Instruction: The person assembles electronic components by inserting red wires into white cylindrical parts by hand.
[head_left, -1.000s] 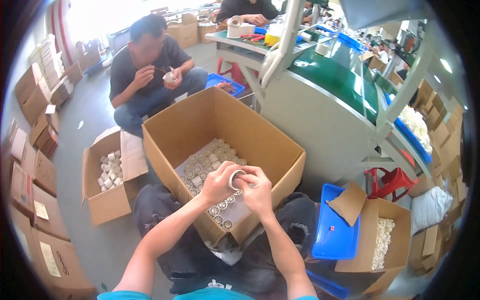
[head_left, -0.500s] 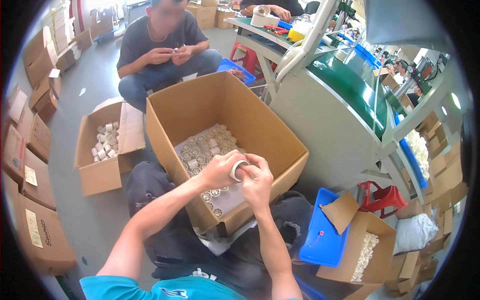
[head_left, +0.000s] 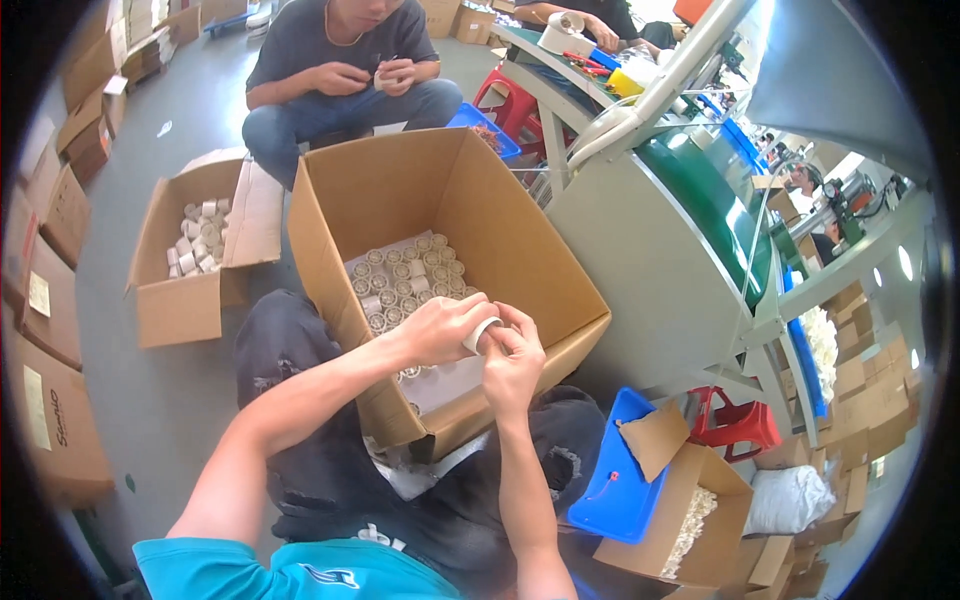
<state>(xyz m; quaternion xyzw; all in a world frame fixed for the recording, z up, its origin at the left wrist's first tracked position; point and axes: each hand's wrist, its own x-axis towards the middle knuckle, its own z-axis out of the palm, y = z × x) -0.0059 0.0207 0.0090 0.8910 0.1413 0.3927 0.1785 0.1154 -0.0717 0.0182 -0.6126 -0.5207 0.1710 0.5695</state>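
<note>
Above the near side of a large open cardboard box [head_left: 553, 363], my two hands meet around a short white cylindrical part [head_left: 477, 338]. My left hand [head_left: 438, 328] grips its outside, with the round rim turned toward my right hand. My right hand [head_left: 513, 372] is closed at the open end, its fingertips at or inside the rim; what they pinch there, if anything, is hidden. Below, in the box, several similar white round parts [head_left: 408, 285] stand in rows on a pale sheet, most showing a spoked face.
A smaller open carton [head_left: 180, 318] of white cylinders [head_left: 200, 238] stands left. Across the box crouches a person [head_left: 345, 75] holding a small white part. At right are a grey machine frame [head_left: 610, 290], a blue tray [head_left: 600, 508], a carton [head_left: 725, 500] of white pieces and a red stool [head_left: 735, 425].
The whole view has shifted slightly. Both my hands stay on the white part, with only a small shift of the fingers. The person opposite has moved their hands a little apart.
</note>
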